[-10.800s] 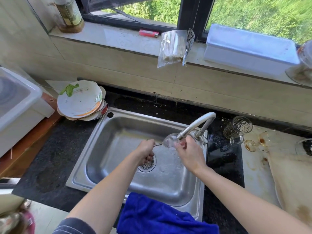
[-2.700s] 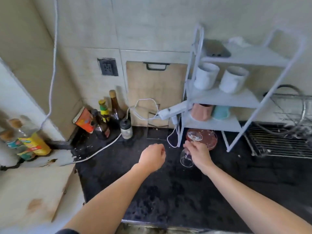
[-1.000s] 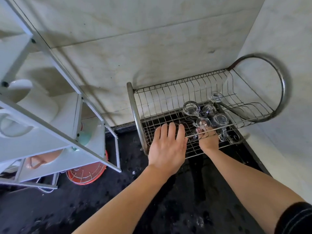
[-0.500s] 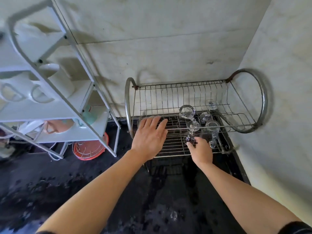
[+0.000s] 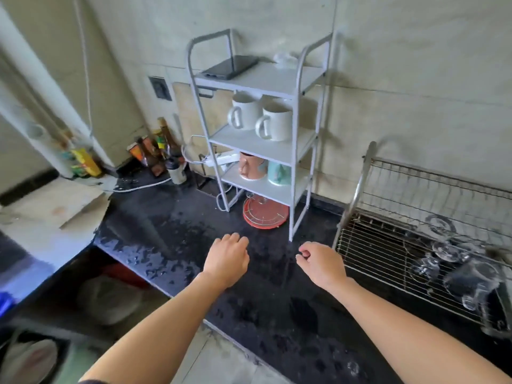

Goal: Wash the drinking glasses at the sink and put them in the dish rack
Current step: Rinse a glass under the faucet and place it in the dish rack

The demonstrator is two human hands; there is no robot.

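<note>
Left hand (image 5: 227, 259), right hand (image 5: 321, 263) hovering empty, grips loosely curled; glasses (image 5: 448, 261) resting in dish rack (image 5: 374, 253). Next: likely fetching another glass.

A black speckled bench (image 5: 171, 239), wet with droplets, runs along pale tiled walls (image 5: 415, 65). A white metal shelf unit (image 5: 260, 79) stands at its back, holding two white mugs (image 5: 277, 123). Left of the shelf unit are a wall socket (image 5: 160, 87), a cluster of bottles (image 5: 163, 145) in the corner and a thick white pipe (image 5: 50, 90).
</note>
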